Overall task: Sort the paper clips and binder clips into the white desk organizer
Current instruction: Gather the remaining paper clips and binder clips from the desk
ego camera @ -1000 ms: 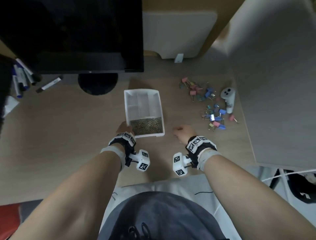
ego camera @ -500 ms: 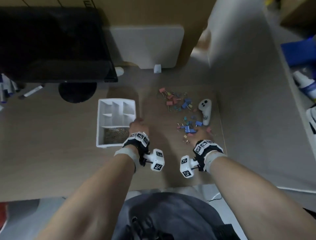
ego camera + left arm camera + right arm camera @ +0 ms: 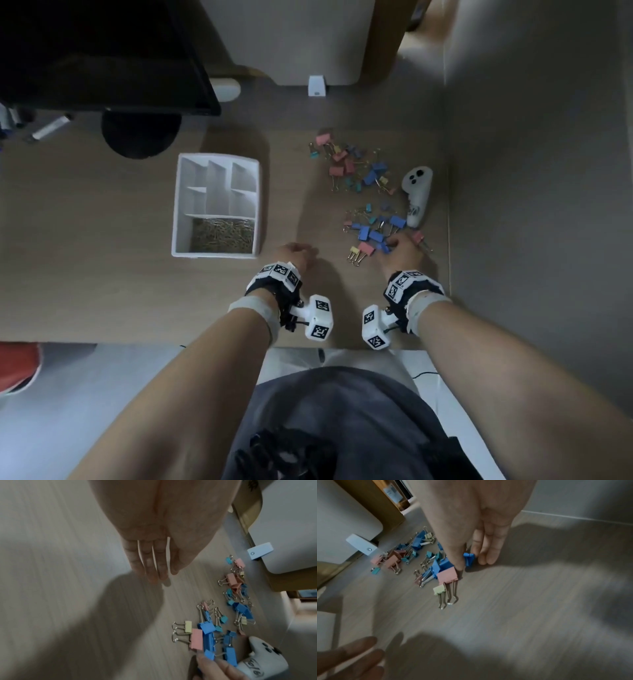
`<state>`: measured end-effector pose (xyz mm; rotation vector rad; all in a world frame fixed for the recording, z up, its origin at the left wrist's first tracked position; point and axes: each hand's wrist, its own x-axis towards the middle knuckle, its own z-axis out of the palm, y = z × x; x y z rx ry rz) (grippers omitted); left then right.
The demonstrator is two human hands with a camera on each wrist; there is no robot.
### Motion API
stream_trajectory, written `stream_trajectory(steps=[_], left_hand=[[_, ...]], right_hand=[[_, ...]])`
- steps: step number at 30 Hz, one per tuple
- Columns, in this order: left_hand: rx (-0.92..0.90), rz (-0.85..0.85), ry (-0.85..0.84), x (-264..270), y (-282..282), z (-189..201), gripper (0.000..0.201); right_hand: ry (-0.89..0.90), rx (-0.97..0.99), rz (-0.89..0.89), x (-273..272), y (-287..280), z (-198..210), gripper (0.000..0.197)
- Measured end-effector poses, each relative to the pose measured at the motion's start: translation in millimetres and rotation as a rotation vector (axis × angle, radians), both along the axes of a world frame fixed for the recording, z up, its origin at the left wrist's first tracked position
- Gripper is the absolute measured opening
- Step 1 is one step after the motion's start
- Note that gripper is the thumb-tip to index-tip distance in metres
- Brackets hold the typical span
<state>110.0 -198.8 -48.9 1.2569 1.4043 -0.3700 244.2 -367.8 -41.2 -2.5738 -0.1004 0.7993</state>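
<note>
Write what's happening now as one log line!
right hand: pinches blue binder clip | left hand: open, empty | organizer: paper clips in front compartment

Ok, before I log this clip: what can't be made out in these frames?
- Head view: the right hand covers its own fingertips, so the grip on the blue binder clip shows only in the right wrist view.
- Head view: paper clips in the white desk organizer are too small to count.
- Left wrist view: the left hand is motion-blurred; whether its fingers touch the desk is unclear.
- White controller: handwritten marking unreadable.

organizer (image 3: 178,205) holding paper clips (image 3: 222,235), binder clips (image 3: 363,192) scattered
</note>
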Motion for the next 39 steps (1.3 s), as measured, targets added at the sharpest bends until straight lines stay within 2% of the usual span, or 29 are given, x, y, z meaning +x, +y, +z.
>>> stream_trajectory(steps=[2,4,5,7,9,11,13,14,16,18,23,26,29,32,34,37,39], left_hand=[[-0.002,-0.050,-0.009,7,-6,-4,0.006],[-0.054,-0.092,-0.050,20,-14,-3,0.019],[-0.121,-0.077,-0.086,27,-19,-2,0.028],[-0.283,0.003,-0.170,40,-26,8,0.031],[-0.373,0.087,-0.237,46,-29,18,0.022],[-0.372,0.126,-0.284,48,-24,19,0.009],[-0.309,0.194,-0.240,45,-12,15,0.014],[-0.279,0.236,-0.196,41,-5,11,0.014],[-0.244,0.268,-0.151,31,6,5,0.008],[-0.254,0.277,-0.133,22,13,4,0.010],[-0.306,0.230,-0.077,10,23,5,0.022],[-0.348,0.226,-0.058,14,22,7,0.024],[-0.368,0.255,-0.064,25,20,11,0.020],[-0.387,0.298,-0.069,39,18,11,0.020],[-0.374,0.318,-0.084,43,18,8,0.016],[-0.349,0.336,-0.114,44,20,4,0.013],[-0.335,0.349,-0.112,42,23,4,0.019]], right_hand=[[0.026,0.041,-0.033,6,-2,13,0.015],[0.056,0.114,-0.028,8,-2,23,0.023],[0.112,0.195,-0.034,8,-2,23,0.027],[0.261,0.334,-0.013,5,5,25,0.033],[0.349,0.395,0.006,1,13,24,0.037],[0.300,0.420,-0.058,2,18,22,0.030],[0.161,0.348,-0.126,6,17,16,0.018],[0.115,0.276,-0.106,6,15,12,0.020],[0.056,0.096,0.031,2,14,-2,0.029],[0.025,-0.025,0.123,-7,16,-15,0.027],[-0.076,-0.097,0.084,-21,23,-22,0.016],[-0.039,-0.082,-0.032,-18,23,-16,0.024],[-0.002,0.046,-0.091,-8,24,-13,0.017],[0.012,0.138,-0.034,2,29,-6,0.024],[0.012,0.104,-0.026,6,27,-3,0.026],[0.133,0.000,0.147,2,20,1,0.046],[0.206,0.004,0.281,-6,18,0,0.053]])
